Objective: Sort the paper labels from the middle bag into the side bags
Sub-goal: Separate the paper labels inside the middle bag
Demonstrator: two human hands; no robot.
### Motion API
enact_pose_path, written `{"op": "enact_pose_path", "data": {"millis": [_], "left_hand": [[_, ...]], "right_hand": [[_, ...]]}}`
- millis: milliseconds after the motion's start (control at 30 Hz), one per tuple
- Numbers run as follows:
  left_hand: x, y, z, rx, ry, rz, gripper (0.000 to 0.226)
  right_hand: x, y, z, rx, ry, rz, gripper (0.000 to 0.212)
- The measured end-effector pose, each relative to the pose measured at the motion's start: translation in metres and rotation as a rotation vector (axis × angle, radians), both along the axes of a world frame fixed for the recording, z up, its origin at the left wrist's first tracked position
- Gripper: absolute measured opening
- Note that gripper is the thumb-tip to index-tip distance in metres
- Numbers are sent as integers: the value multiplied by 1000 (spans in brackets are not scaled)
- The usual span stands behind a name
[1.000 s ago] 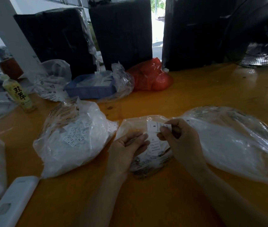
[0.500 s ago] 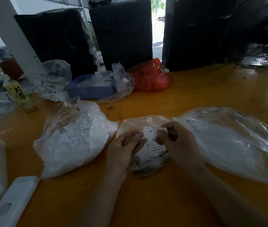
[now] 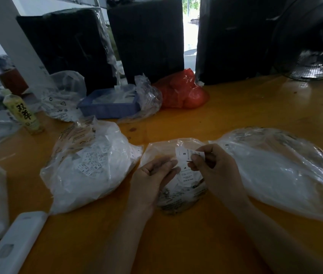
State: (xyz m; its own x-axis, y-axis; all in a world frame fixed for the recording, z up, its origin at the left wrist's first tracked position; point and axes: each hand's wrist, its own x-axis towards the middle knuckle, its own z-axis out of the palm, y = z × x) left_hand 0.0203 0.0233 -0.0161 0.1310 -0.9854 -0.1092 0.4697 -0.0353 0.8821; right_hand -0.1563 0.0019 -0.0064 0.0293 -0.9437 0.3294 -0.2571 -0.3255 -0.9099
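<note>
A glossy orange-yellow wooden table (image 3: 235, 119) carries a shallow blue plastic tray (image 3: 109, 108) wrapped in clear film, a crumpled red plastic bag (image 3: 184, 91) beside it, and a yellow-labelled drink bottle (image 3: 23, 113) at left. Three black wrapped bales (image 3: 148, 38) stand behind; a black electric fan (image 3: 312, 42) sits far right.

Dim, backlit doorway, soft, edges warped

Head-worn view, forward-down, close over table (image 3: 235, 115)
</note>
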Motion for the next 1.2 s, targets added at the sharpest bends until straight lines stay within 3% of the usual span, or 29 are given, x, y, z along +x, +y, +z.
{"op": "enact_pose_path", "data": {"millis": [333,633,833,1000,1200], "left_hand": [[-1,-1,-2,38,0,77,45],[0,-1,-4,26,0,85,28],[-1,0,-6,27,-28,53,43],[-1,0,-6,39,-15,51,42],[1,-1,-5,33,-40,65,22]], "right_hand": [[1,1,1,32,47,8,8],[2,3,3,106,3,14,13],[3,5,5,101,-21,7,12],[2,3,3,99,4,11,10],[4,5,-1,76,58,69,10]]}}
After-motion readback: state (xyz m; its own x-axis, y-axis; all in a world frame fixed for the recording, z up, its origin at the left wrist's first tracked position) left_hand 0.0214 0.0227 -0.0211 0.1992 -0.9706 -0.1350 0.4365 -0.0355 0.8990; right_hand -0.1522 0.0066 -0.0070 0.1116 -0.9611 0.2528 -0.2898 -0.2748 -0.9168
